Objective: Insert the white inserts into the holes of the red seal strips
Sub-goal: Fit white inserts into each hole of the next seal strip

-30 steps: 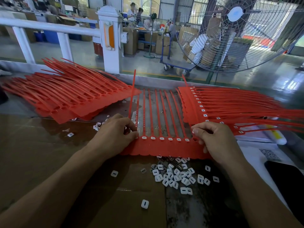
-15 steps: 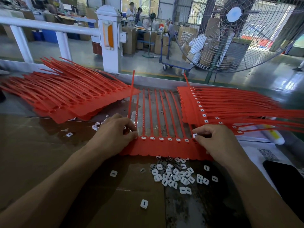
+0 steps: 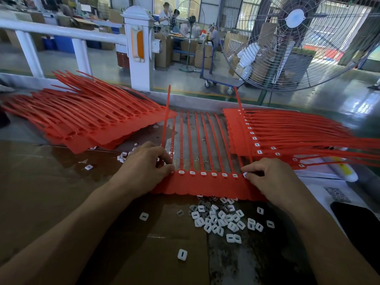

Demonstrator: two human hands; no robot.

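Across the counter (image 3: 51, 202) I see three lots of red strips: a big fanned stack at far left (image 3: 86, 124) with open holes, a filled stack at right (image 3: 287, 136) showing white dots, and between them the working sheet (image 3: 205, 184) lying flat before me. Its row of holes already carries white inserts (image 3: 203, 173) from left to right. My left hand (image 3: 144, 171) pins the sheet's left corner, fingers curled down onto its edge, holding nothing loose that I can make out. My right hand (image 3: 273, 177) pinches one insert (image 3: 245, 175) at the sheet's right end, thumb and forefinger closed on it over what I take to be the last hole. Below the sheet lies the loose pile of inserts (image 3: 222, 219).

Risk, as I judge it: the insert looks tilted in my grip, so pressing now could jam it crooked or flick it away. If my left hand eases, the sheet may skid and the hole slip out of line.
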